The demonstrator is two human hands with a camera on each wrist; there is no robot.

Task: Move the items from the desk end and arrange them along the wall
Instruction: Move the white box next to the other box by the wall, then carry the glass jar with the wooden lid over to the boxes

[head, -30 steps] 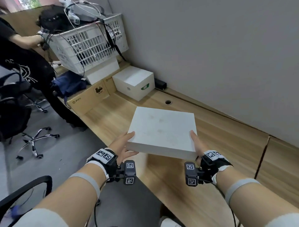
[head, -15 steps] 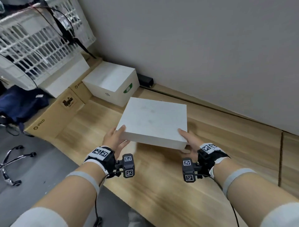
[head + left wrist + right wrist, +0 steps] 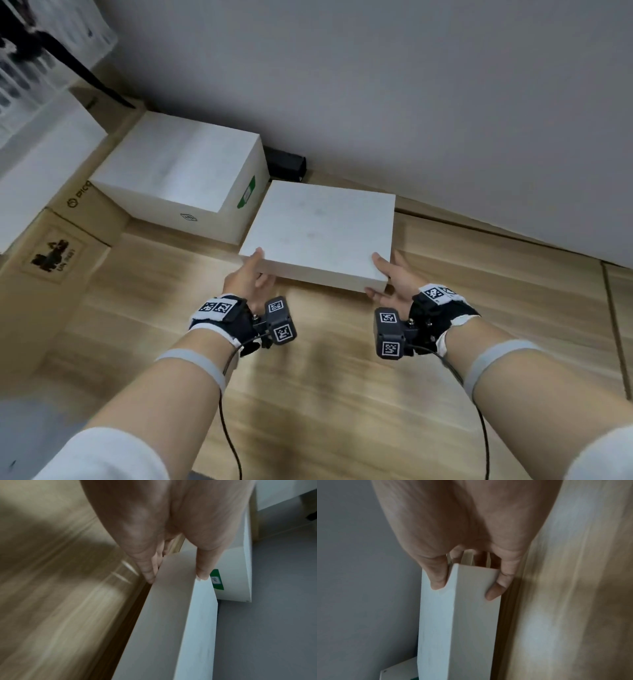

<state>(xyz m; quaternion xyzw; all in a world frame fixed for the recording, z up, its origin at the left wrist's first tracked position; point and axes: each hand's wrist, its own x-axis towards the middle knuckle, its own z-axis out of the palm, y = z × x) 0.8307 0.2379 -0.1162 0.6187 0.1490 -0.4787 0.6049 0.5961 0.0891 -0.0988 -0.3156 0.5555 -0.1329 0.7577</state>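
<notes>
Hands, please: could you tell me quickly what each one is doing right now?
Left hand: grips the flat white box at its near left corner.
Right hand: grips its near right corner.

Left hand (image 3: 154,527), top centre: grips flat white box (image 3: 171,622) corner. Green-labelled box (image 3: 231,585), right. Desk (image 3: 51,588), left.

Three white boxes (image 3: 318,229) — one cardboard carton (image 3: 68,240).

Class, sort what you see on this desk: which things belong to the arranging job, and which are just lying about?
Part of the job:
flat white box, gripped by left hand and right hand
taller white box by the wall

Lying about:
cardboard carton
white basket
black block
</notes>
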